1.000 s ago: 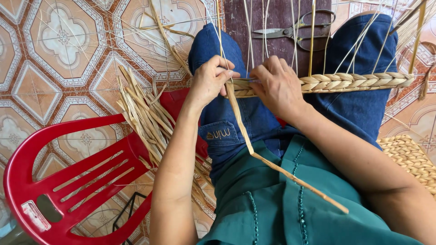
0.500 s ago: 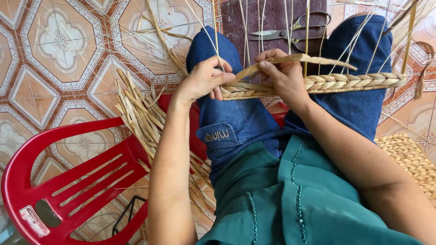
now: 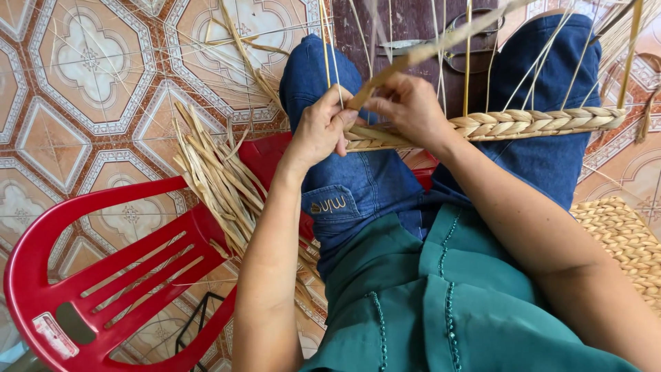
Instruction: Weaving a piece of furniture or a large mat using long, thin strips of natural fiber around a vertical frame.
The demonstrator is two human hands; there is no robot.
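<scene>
Braided straw band (image 3: 523,124) over lap, both hands — left (image 3: 318,132), right (image 3: 407,109) — pinching its loose strand (image 3: 420,54)

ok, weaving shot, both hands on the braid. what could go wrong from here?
1. The left hand and right hand pinch the braid at its working end; a slip there could loosen the plait.
2. The loose strand sticks up among thin upright fibres and might snag them.
3. Scissors lie on the floor just beyond the hands, so a reach forward risks the blades.
</scene>
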